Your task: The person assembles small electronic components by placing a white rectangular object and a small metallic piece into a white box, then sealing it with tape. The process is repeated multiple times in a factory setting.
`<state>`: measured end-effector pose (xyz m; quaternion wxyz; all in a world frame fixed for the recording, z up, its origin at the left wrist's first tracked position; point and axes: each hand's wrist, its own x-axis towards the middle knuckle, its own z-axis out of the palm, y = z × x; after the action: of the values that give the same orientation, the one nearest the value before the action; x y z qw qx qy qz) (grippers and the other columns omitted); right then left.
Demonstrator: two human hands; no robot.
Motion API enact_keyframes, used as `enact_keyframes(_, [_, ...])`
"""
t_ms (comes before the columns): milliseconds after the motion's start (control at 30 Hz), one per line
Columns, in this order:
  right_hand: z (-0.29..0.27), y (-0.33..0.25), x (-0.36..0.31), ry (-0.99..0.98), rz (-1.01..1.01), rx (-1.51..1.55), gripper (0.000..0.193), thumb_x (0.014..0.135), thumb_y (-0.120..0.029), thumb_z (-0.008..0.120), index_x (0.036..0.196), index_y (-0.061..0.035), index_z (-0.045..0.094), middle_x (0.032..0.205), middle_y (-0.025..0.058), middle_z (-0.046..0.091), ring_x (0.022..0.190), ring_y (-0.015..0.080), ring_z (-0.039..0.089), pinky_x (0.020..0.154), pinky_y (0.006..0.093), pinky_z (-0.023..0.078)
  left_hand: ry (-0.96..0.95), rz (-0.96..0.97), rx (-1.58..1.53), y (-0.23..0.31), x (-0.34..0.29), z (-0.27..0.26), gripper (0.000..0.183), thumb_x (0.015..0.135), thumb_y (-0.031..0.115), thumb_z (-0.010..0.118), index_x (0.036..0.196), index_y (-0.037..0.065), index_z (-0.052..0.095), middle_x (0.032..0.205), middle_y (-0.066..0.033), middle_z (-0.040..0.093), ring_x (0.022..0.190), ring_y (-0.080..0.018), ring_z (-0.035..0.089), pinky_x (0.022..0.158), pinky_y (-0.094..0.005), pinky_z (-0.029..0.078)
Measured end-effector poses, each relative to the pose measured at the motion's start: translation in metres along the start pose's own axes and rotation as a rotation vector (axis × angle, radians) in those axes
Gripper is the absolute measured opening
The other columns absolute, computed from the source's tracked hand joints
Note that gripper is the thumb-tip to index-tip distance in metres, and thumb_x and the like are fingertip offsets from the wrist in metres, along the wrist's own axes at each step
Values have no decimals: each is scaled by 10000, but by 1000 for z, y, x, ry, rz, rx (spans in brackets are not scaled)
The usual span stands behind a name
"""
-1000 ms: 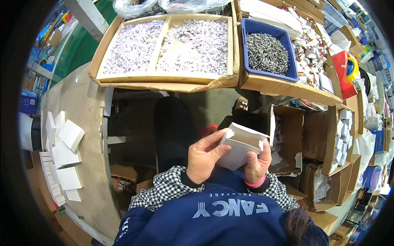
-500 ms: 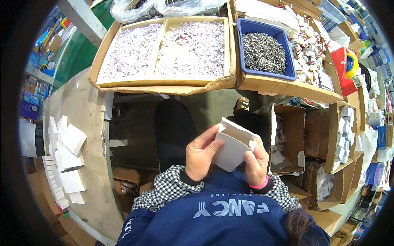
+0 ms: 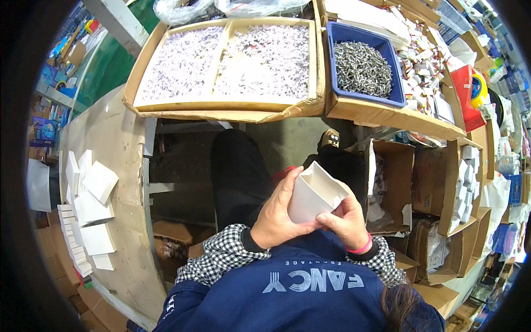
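A small white cardboard box [image 3: 310, 200] is tilted above my lap, its upper end uncovered so that the pale inside shows. My left hand [image 3: 275, 217] wraps the box's left side and lower edge, with the thumb running underneath. On the other side my right hand [image 3: 347, 219] grips the right edge between thumb and fingers. Both hands are closed on this one box. The far fingers of each hand are partly hidden behind it.
A wooden tray [image 3: 221, 105] of small white pieces and a blue bin [image 3: 399, 83] of metal screw-like parts stand ahead. White boxes [image 3: 95, 213] lie on the left table [image 3: 128, 182]. Open cartons [image 3: 394, 166] with white pieces stand at right.
The box has turned and opened wider at its upper end. My left hand now reaches further around its side, and my right thumb has moved to the lower corner.
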<state>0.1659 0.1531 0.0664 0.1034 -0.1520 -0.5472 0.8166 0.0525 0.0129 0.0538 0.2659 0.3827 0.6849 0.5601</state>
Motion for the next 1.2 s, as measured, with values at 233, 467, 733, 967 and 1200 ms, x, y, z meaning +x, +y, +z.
enact_keyframes(233, [-11,-12,-6,-100,102,132,558,828,-50,653,1328,10,413,1152,48,443,1067,135,518,824,251,486,24,62,-24,4,0,5,1035,588,196,816,1430,71,228,1267,-197,454,1125,-325,518,928,-389,453])
enact_keyframes(467, [-3,-34,-10,-27,52,-76,424,848,-25,592,1257,4,481,1111,54,477,890,85,535,728,198,465,-7,185,86,11,-2,0,954,603,210,822,1367,95,263,1197,-182,474,1022,-327,555,863,-387,484])
enact_keyframes(733, [9,-53,-7,28,-110,-441,335,830,11,598,1162,-20,570,1138,82,503,911,99,542,745,214,447,-68,201,106,15,-2,1,923,596,241,827,1326,85,285,1171,-195,486,974,-340,583,826,-364,502])
enact_keyframes(967, [3,-71,5,-55,94,-400,208,853,-95,674,1047,-42,620,968,31,538,868,87,526,715,228,449,-112,144,89,20,0,3,958,592,255,813,1366,80,275,1166,-192,510,1004,-336,587,840,-372,505])
enact_keyframes(1200, [4,-73,22,-167,272,-16,287,931,-158,597,1188,-49,528,1017,1,561,954,67,520,833,231,438,-80,217,153,20,0,2,1070,554,235,836,1392,63,193,1130,-185,527,977,-331,594,845,-367,494])
